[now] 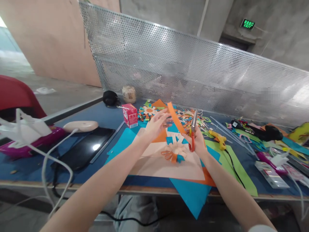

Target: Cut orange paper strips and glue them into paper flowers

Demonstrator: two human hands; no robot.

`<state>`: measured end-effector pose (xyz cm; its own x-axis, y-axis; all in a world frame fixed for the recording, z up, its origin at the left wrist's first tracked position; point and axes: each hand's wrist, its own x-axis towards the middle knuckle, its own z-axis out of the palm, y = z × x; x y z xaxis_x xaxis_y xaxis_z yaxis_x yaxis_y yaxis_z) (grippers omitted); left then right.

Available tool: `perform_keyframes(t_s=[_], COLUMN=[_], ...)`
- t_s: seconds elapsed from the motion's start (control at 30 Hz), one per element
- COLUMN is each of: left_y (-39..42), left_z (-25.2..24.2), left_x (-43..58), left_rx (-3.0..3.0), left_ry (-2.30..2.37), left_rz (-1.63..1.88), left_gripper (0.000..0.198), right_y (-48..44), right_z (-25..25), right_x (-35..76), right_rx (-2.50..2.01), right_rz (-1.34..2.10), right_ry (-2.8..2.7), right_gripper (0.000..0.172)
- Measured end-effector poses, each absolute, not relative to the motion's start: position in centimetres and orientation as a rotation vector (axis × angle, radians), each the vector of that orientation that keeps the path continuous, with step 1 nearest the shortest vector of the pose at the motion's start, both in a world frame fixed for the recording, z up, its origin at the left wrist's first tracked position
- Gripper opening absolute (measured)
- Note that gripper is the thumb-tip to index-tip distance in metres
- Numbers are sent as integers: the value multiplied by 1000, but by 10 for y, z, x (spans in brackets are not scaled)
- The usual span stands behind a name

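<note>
My left hand (156, 123) holds up one end of an orange paper strip (175, 120), fingers pinched loosely on it. My right hand (198, 139) grips orange-handled scissors (193, 132), blades pointing up beside the strip. Below both hands a paper flower (174, 152) of cream, orange and blue loops lies on a pale pink sheet (159, 166), which rests on blue (193, 195) and orange sheets.
A red-and-white carton (129, 115), a yellow glue gun (218, 138) with a black cord, paper scraps, a green sheet (238, 169) and craft tools at right. A black tablet (85, 146), a white cable and a pink device at left. A perforated metal screen (193, 71) backs the table.
</note>
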<state>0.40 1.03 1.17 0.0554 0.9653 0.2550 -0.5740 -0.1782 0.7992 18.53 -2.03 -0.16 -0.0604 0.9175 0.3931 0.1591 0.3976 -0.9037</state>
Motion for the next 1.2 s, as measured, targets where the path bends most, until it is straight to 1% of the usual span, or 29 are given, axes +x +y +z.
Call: perform_keyframes(t_s=[0.13,0.33,0.47,0.53,0.67,0.77,0.87,1.0,1.2], left_y=[2,6,5,3,3,7,12,12,9], left_z=[0,-5,-1,1,3,7,12,19,23], left_x=[21,23,19,20,18,12,4,-1,-2], left_rx=[1058,1203,1178,1135,1120,1086,952,835,810], left_ry=[572,720,777,769,788,796,709,610,666], left_rz=[1252,1308,1306,1300,1418,1595,1721,1805,1816], left_gripper=[42,50,37,34,32,28,26,28,23], right_y=[-23,-21,-20,-20,-22,-21,-16,-11,-16], right_z=[0,-3,-6,-7,-6,-10,-16,-20,-16], right_x=[184,182,182,182,183,187,193,199,196], right_rx=[-1006,-1108,-1109,-1137,-1142,-1108,-1158,-1276,-1284], right_rz=[834,832,829,831,809,698,572,541,568], right_ry=[-1492,-1519,-1526,-1526,-1589,-1709,-1825,-1882,-1950], right_gripper=[32,33,37,38,34,31,31,29,30])
